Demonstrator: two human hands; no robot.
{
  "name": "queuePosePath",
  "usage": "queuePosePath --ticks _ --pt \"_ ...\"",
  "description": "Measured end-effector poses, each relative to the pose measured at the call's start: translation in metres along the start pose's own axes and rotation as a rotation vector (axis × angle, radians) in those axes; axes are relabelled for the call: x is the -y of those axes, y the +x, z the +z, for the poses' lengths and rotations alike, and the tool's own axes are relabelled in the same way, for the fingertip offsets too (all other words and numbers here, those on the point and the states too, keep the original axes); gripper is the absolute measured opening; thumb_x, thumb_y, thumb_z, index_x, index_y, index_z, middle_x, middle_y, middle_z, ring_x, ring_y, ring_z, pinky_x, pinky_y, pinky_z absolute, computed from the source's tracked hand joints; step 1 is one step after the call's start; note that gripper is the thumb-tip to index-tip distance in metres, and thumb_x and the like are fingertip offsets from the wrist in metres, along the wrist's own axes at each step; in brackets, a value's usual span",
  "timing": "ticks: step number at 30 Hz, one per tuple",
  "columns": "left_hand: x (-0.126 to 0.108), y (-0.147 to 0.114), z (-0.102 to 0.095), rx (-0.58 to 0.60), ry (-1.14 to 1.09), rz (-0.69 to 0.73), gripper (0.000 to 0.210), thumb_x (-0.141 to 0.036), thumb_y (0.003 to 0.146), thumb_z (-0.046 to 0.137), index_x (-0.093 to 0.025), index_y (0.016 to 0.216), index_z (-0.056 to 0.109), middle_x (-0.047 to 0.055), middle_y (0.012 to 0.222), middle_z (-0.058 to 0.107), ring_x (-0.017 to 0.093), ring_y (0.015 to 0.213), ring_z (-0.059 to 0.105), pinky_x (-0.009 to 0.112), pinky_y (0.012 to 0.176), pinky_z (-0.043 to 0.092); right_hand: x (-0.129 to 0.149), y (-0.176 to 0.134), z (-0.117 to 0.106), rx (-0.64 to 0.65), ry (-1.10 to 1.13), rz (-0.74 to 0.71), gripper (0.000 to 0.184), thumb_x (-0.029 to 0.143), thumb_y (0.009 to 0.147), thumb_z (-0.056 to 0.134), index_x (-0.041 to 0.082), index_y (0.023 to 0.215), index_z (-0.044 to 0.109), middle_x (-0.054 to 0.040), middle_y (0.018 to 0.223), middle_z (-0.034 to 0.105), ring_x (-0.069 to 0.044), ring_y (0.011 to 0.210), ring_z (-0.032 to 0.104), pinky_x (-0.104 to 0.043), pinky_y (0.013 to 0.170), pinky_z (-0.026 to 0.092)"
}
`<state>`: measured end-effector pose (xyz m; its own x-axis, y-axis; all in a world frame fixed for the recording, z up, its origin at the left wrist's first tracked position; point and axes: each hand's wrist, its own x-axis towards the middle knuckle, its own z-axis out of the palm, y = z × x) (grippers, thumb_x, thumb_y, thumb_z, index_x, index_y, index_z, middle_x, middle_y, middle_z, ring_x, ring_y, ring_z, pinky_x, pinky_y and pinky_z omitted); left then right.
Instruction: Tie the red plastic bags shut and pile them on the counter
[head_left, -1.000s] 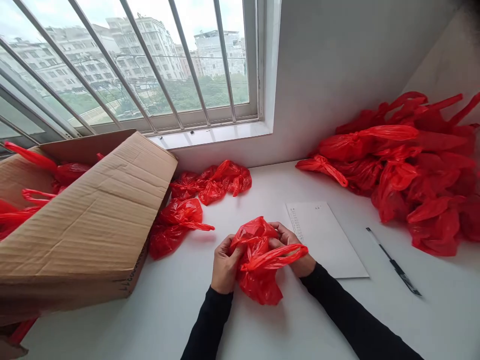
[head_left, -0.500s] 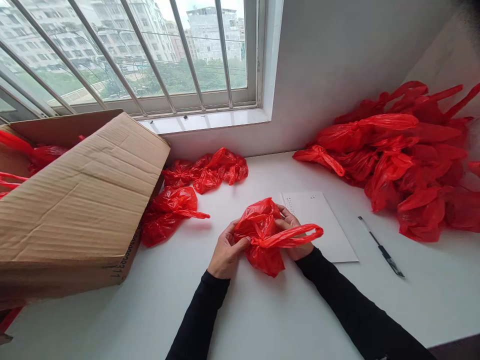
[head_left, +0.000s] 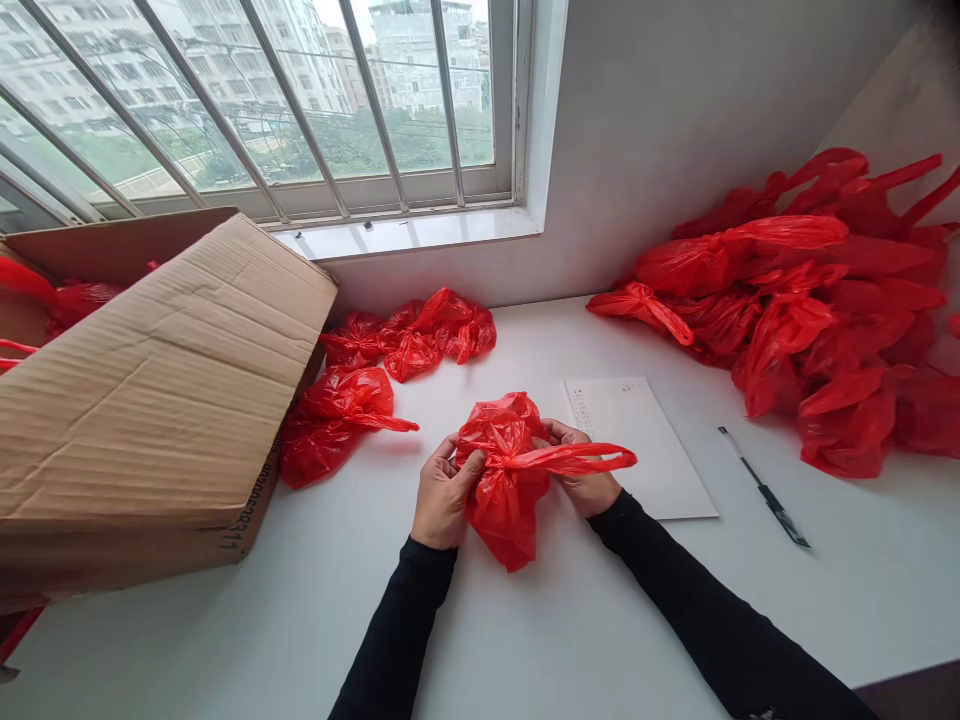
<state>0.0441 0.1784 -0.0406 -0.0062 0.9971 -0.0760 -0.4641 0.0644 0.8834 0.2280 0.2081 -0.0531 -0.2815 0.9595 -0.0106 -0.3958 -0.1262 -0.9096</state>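
Note:
Between my two hands is a red plastic bag (head_left: 510, 470), knotted at its middle, with its looped handle sticking out to the right. My left hand (head_left: 446, 490) grips the bag's left side, thumb on top close to the knot. On the other side my right hand (head_left: 581, 470) holds the bag, its fingers partly hidden behind the plastic and the handle. What the bag contains cannot be made out. A white notepad (head_left: 652, 460) with small writing lies just beyond my right hand, and a black pen (head_left: 765, 490) rests farther right.
On the left stands an open cardboard box (head_left: 165, 390) with red bags inside. Several knotted red bags (head_left: 409, 335) lie by the wall, and another red bag (head_left: 337, 420) sits beside the box. A large heap of red bags (head_left: 795, 320) fills the table's far right, below the wall.
The bag has shifted slightly left and turned a little in my hands, its lower end now hanging nearer to me. Both hands keep their hold. The view has moved slightly.

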Motion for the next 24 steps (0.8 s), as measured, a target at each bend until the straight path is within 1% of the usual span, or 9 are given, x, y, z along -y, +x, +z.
queuePosePath --ticks 2,4,7,9,11,15,18,21,24 --pt "0.001 0.001 0.001 -0.008 0.005 0.009 0.041 -0.036 0.076 0.082 -0.015 0.104 0.061 0.008 0.091 0.075 0.022 0.082 0.072 0.032 0.076 0.059 0.003 -0.001 0.002 -0.02 -0.049 -0.032 0.035 0.038 0.073 0.084 0.019 0.097 0.068 -0.0034 0.092 0.072 -0.018 0.083 0.065 -0.029 0.078 0.053" --pt "0.001 0.001 0.001 -0.012 0.012 0.027 0.044 -0.035 0.076 0.081 -0.016 0.11 0.06 0.008 0.098 0.074 0.022 0.087 0.072 0.032 0.079 0.058 0.007 -0.002 0.004 -0.034 -0.066 -0.046 0.032 0.04 0.072 0.084 0.019 0.09 0.067 -0.0018 0.087 0.07 -0.017 0.08 0.063 -0.028 0.076 0.051" --pt "0.002 -0.001 0.002 -0.006 0.02 0.053 0.058 -0.031 0.075 0.082 -0.021 0.126 0.055 0.008 0.109 0.073 0.023 0.094 0.071 0.03 0.081 0.057 0.012 -0.004 0.01 -0.052 -0.062 -0.021 0.031 0.044 0.077 0.08 0.019 0.08 0.061 0.0015 0.076 0.065 -0.013 0.066 0.056 -0.025 0.064 0.046" --pt "0.002 -0.001 0.002 0.0 0.023 0.062 0.062 -0.03 0.075 0.082 -0.022 0.129 0.053 0.009 0.113 0.072 0.023 0.096 0.071 0.031 0.082 0.057 0.015 -0.005 0.013 -0.067 -0.063 -0.009 0.033 0.046 0.079 0.078 0.02 0.076 0.058 0.0029 0.07 0.06 -0.011 0.06 0.051 -0.025 0.058 0.042" --pt "0.003 -0.001 0.002 0.001 0.025 0.066 0.059 -0.03 0.074 0.082 -0.021 0.125 0.055 0.009 0.113 0.072 0.024 0.096 0.071 0.032 0.083 0.057 0.017 -0.006 0.015 -0.075 -0.071 -0.01 0.032 0.048 0.081 0.075 0.02 0.078 0.059 0.0018 0.072 0.06 -0.012 0.062 0.051 -0.025 0.06 0.043" --pt "0.007 0.0 -0.001 0.004 0.038 0.05 0.049 -0.03 0.072 0.084 -0.018 0.114 0.063 0.009 0.105 0.074 0.024 0.094 0.071 0.031 0.082 0.056 0.013 -0.006 0.011 -0.043 -0.12 -0.024 0.026 0.045 0.085 0.072 0.021 0.093 0.065 -0.0012 0.088 0.066 -0.015 0.075 0.058 -0.026 0.068 0.046" --pt "0.009 -0.001 -0.002 0.001 0.051 0.029 0.038 -0.033 0.075 0.082 -0.016 0.106 0.068 0.008 0.097 0.074 0.022 0.089 0.07 0.029 0.078 0.055 0.008 -0.004 0.006 -0.016 -0.114 0.0 0.028 0.046 0.087 0.071 0.022 0.099 0.065 -0.0011 0.089 0.066 -0.014 0.073 0.058 -0.026 0.066 0.046" --pt "0.009 -0.003 -0.002 -0.002 0.064 0.014 0.033 -0.037 0.078 0.079 -0.015 0.1 0.069 0.008 0.094 0.075 0.021 0.082 0.07 0.028 0.073 0.054 0.005 -0.003 0.004 0.006 -0.094 0.005 0.028 0.045 0.087 0.071 0.021 0.099 0.065 -0.0009 0.087 0.066 -0.014 0.073 0.058 -0.027 0.067 0.046" --pt "0.008 -0.004 -0.001 0.007 0.07 0.014 0.033 -0.037 0.078 0.078 -0.016 0.102 0.069 0.008 0.097 0.075 0.022 0.084 0.07 0.029 0.075 0.054 0.007 -0.004 0.005 -0.001 -0.098 -0.023 0.026 0.044 0.086 0.072 0.02 0.094 0.065 -0.0008 0.086 0.065 -0.014 0.075 0.058 -0.028 0.07 0.047"
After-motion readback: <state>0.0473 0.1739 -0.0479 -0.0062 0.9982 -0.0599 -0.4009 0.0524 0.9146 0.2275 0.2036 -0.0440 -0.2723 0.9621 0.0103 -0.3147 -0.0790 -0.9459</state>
